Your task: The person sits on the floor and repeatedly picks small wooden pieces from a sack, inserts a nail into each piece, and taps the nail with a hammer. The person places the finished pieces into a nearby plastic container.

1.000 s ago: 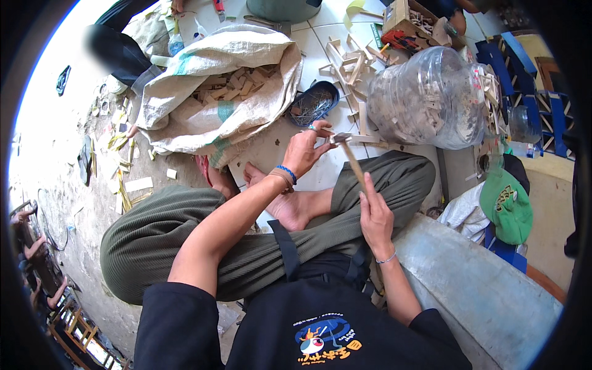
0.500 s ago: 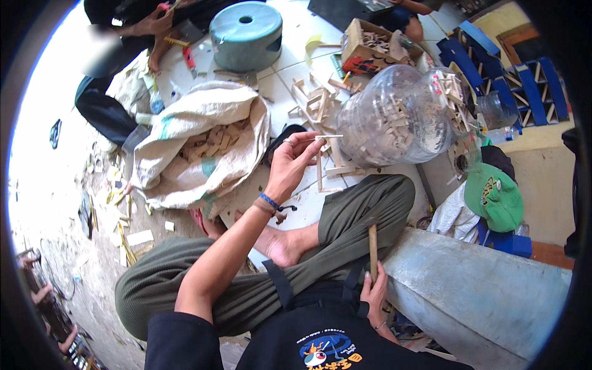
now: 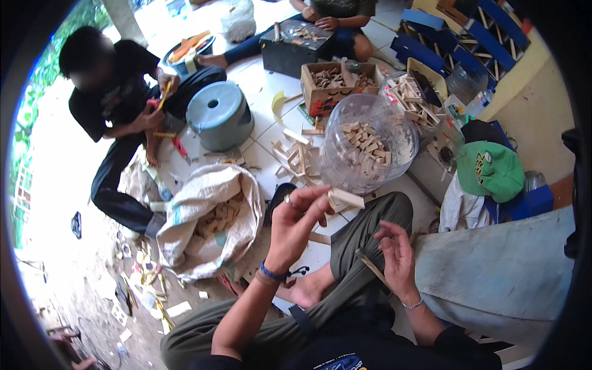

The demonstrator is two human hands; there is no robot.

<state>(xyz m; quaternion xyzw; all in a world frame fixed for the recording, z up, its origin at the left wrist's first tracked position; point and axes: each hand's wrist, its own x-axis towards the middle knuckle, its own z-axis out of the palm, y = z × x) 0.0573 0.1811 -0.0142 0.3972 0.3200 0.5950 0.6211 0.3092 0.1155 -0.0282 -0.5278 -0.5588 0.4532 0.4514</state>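
Observation:
My left hand (image 3: pixel 297 225) is raised over my crossed legs, fingers pinched on a pale wooden piece (image 3: pixel 347 198). This piece looks like short flat strips joined at an angle; its far side is hidden. To its right, my right hand (image 3: pixel 399 262) is lifted with the fingers apart and slightly bent. A brown stick (image 3: pixel 372 269) slants beside that palm, its lower end hidden near the wrist. Just beyond the left hand stands a clear plastic container (image 3: pixel 333 145) with small wood blocks (image 3: pixel 369 145) inside.
An open woven sack (image 3: pixel 250 203) of wood offcuts lies at left. Behind are a green-grey stool (image 3: pixel 220 117), a cardboard box (image 3: pixel 305 77) of wood pieces and loose wooden frames (image 3: pixel 295 159). A green cap (image 3: pixel 490 172) sits right, above a grey metal surface (image 3: pixel 493 265). Two people work farther back.
The view has tilted up, showing more of the two people. My left hand has turned the wooden piece. My right hand has risen, its fingers now off the stick.

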